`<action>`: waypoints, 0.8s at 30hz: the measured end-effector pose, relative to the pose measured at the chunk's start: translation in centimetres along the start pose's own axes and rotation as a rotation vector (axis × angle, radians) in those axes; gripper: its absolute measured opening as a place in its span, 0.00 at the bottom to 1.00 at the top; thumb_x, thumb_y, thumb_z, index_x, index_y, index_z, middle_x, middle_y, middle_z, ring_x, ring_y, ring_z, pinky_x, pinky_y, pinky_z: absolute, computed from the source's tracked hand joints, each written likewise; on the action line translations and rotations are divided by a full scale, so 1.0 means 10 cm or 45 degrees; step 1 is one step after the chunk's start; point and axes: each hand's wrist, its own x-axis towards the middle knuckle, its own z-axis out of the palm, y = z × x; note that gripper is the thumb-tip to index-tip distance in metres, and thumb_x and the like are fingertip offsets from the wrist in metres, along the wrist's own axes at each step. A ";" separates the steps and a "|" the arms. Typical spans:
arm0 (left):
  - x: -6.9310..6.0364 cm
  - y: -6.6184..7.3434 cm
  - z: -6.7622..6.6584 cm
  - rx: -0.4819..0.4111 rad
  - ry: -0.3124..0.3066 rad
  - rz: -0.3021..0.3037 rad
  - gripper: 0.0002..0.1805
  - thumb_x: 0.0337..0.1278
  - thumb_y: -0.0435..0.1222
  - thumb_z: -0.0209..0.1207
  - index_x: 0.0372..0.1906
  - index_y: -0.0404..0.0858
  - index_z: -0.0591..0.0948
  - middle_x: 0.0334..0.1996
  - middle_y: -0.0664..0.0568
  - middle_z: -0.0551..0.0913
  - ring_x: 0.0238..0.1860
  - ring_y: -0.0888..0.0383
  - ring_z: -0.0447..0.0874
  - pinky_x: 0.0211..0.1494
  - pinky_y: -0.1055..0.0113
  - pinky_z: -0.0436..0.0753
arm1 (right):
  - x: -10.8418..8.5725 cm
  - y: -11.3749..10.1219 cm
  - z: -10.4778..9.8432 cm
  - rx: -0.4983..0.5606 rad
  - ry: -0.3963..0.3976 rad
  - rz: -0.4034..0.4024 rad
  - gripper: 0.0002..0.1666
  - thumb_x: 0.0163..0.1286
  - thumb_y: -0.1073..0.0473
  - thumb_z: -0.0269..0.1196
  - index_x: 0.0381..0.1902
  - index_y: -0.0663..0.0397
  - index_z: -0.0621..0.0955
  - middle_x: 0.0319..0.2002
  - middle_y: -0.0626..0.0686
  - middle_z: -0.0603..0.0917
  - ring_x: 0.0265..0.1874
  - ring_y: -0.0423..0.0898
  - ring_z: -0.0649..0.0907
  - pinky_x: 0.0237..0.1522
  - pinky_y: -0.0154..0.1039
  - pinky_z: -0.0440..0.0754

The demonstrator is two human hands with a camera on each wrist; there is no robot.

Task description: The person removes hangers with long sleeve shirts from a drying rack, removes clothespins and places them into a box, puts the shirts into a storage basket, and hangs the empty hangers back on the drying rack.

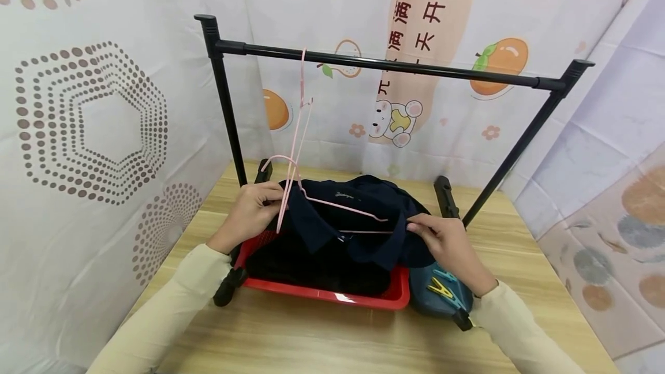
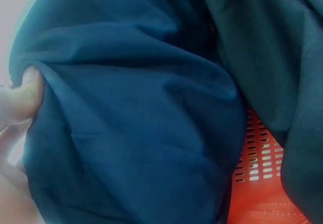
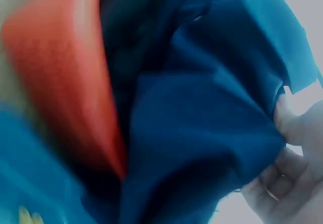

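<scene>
A navy collared shirt (image 1: 314, 227) is held above a red basket (image 1: 332, 295), its collar spread and facing me. One pink hanger (image 1: 343, 207) lies partly inside the neck opening, its hook sticking out at the left. My left hand (image 1: 253, 212) pinches the shirt at the left of the collar; in the left wrist view the thumb presses on navy cloth (image 2: 136, 118). On the other side, my right hand (image 1: 452, 247) pinches the shirt beside the right collar point. In the right wrist view, its fingertips hold folded navy cloth (image 3: 202, 123).
A second pink hanger (image 1: 294, 157) hangs from the black rack's rail (image 1: 384, 64), in front of the shirt's left side. Dark cloth (image 1: 312, 270) fills the basket. At the right, a blue container (image 1: 433, 299) holds yellow and blue clothespins (image 1: 440, 288).
</scene>
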 end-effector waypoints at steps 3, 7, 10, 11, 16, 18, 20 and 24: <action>0.00 0.00 0.00 -0.017 -0.007 0.008 0.15 0.53 0.17 0.68 0.28 0.41 0.90 0.27 0.57 0.83 0.24 0.64 0.71 0.28 0.72 0.70 | 0.01 0.02 -0.02 0.191 0.004 0.211 0.08 0.69 0.69 0.68 0.43 0.56 0.90 0.39 0.48 0.91 0.37 0.36 0.86 0.43 0.23 0.78; 0.00 -0.01 -0.01 -0.044 0.003 0.011 0.13 0.51 0.18 0.70 0.28 0.39 0.90 0.27 0.52 0.84 0.23 0.63 0.72 0.27 0.73 0.70 | 0.03 0.02 -0.07 0.607 -0.072 0.565 0.12 0.78 0.62 0.62 0.49 0.62 0.88 0.45 0.45 0.89 0.47 0.36 0.84 0.50 0.27 0.79; -0.01 -0.02 -0.01 -0.046 0.003 -0.016 0.11 0.50 0.18 0.70 0.30 0.37 0.91 0.28 0.50 0.85 0.24 0.63 0.75 0.28 0.74 0.72 | 0.03 0.02 -0.10 0.916 -0.098 0.726 0.13 0.80 0.60 0.59 0.47 0.59 0.88 0.44 0.43 0.87 0.45 0.37 0.83 0.48 0.30 0.81; -0.02 -0.03 -0.02 -0.046 0.004 -0.030 0.11 0.50 0.18 0.70 0.31 0.36 0.91 0.29 0.50 0.86 0.25 0.63 0.76 0.29 0.75 0.73 | 0.03 0.02 -0.10 0.991 -0.101 0.750 0.13 0.80 0.60 0.58 0.44 0.57 0.89 0.41 0.43 0.87 0.42 0.38 0.82 0.45 0.30 0.82; -0.04 -0.05 -0.03 -0.118 0.025 -0.110 0.11 0.50 0.17 0.70 0.37 0.31 0.91 0.35 0.45 0.88 0.32 0.62 0.82 0.34 0.78 0.78 | 0.05 0.02 -0.07 1.278 -0.055 0.795 0.16 0.82 0.59 0.56 0.32 0.52 0.86 0.26 0.45 0.77 0.29 0.39 0.77 0.32 0.29 0.77; -0.04 -0.05 -0.04 -0.149 0.032 -0.118 0.10 0.52 0.17 0.69 0.38 0.30 0.91 0.35 0.44 0.88 0.32 0.62 0.82 0.34 0.78 0.79 | 0.07 0.02 -0.05 1.364 -0.029 0.823 0.18 0.82 0.58 0.56 0.30 0.51 0.84 0.24 0.44 0.74 0.28 0.39 0.75 0.32 0.29 0.75; -0.04 -0.04 -0.04 -0.163 0.036 -0.119 0.09 0.54 0.18 0.69 0.37 0.31 0.91 0.34 0.45 0.88 0.31 0.64 0.81 0.33 0.78 0.79 | 0.08 0.02 -0.03 1.466 -0.016 0.860 0.18 0.83 0.57 0.55 0.29 0.50 0.83 0.24 0.44 0.74 0.28 0.39 0.75 0.33 0.30 0.74; -0.04 -0.04 -0.04 -0.169 0.036 -0.123 0.10 0.53 0.18 0.68 0.36 0.32 0.91 0.31 0.46 0.86 0.29 0.64 0.77 0.32 0.77 0.78 | 0.09 0.03 0.00 1.791 0.017 0.918 0.19 0.84 0.59 0.50 0.32 0.51 0.81 0.29 0.44 0.76 0.29 0.38 0.75 0.35 0.30 0.74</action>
